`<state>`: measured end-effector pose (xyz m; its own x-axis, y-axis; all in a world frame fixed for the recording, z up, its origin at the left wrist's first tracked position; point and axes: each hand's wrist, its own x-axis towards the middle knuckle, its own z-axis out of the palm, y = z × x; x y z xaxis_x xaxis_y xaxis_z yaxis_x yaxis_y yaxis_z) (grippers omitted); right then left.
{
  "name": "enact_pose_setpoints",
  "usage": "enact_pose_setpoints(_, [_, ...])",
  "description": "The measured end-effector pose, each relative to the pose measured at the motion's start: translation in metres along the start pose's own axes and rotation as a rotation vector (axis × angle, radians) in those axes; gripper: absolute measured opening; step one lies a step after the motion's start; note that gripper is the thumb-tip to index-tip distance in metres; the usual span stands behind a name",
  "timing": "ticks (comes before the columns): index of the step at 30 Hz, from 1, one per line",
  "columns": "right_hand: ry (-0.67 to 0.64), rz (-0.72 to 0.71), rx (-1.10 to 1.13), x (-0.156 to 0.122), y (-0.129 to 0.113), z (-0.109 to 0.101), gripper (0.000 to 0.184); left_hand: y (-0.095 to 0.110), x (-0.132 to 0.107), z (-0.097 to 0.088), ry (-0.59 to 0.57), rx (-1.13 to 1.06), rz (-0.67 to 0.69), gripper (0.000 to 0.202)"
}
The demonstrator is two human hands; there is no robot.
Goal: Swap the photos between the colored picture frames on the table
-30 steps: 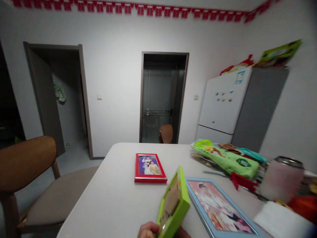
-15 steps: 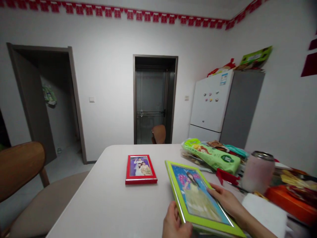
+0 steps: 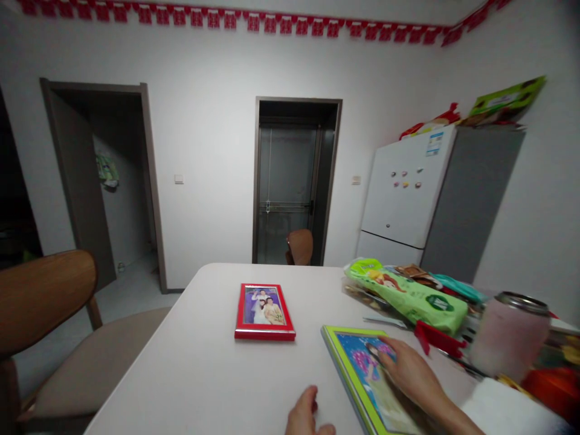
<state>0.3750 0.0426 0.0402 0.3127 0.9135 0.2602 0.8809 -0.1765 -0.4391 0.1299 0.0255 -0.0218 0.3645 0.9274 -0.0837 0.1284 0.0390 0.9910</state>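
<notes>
A green-framed picture (image 3: 357, 368) lies face up on the white table (image 3: 203, 374), stacked on another frame. My right hand (image 3: 405, 371) rests flat on its glass, fingers stretched out. My left hand (image 3: 306, 417) hovers at the bottom edge just left of the green frame, apart from it, fingers loosely curled and holding nothing that I can see. A red-framed photo (image 3: 265, 311) lies flat farther out, at the table's middle.
A green snack bag (image 3: 405, 293), red scissors (image 3: 437, 339), a pink steel-lidded cup (image 3: 512, 332) and a white cloth (image 3: 507, 405) crowd the table's right side. A wooden chair (image 3: 49, 302) stands left. A fridge (image 3: 408, 193) and two open doorways are behind.
The green frame turned face up and was laid flat on the blue-framed picture. My left hand let go of its edge; my right hand now lies on top.
</notes>
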Motion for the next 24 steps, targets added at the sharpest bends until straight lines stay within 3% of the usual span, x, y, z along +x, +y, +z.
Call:
enact_pose_setpoints(5, [-0.125,-0.365,0.019,0.008,-0.118,0.066,0.039,-0.005,-0.001,-0.073,0.150,-0.196,-0.060,0.052])
enact_pose_setpoints(8, [-0.125,-0.472,-0.001,0.015,-0.176,0.098,0.046,-0.010,-0.009,-0.098,0.242,-0.295,-0.086,0.049])
enact_pose_setpoints(10, [-0.116,-0.505,-0.025,0.017,-0.199,0.106,0.038,-0.013,-0.012,-0.107,0.283,-0.367,-0.121,0.053])
enact_pose_setpoints(13, [-0.128,-0.565,-0.051,0.006,-0.215,0.101,0.019,-0.012,-0.016,-0.114,0.319,-0.492,-0.178,0.064])
enact_pose_setpoints(17, [-0.150,-0.645,-0.057,-0.035,-0.220,0.078,0.014,-0.001,-0.021,-0.112,0.338,-0.644,-0.163,0.065])
enact_pose_setpoints(21, [-0.119,-0.635,0.055,-0.075,-0.215,0.062,0.016,0.015,-0.030,-0.100,0.382,-0.897,0.071,0.066])
enact_pose_setpoints(24, [-0.090,-0.692,0.180,-0.094,-0.208,0.066,0.011,0.025,-0.037,-0.095,0.427,-0.958,0.212,0.066])
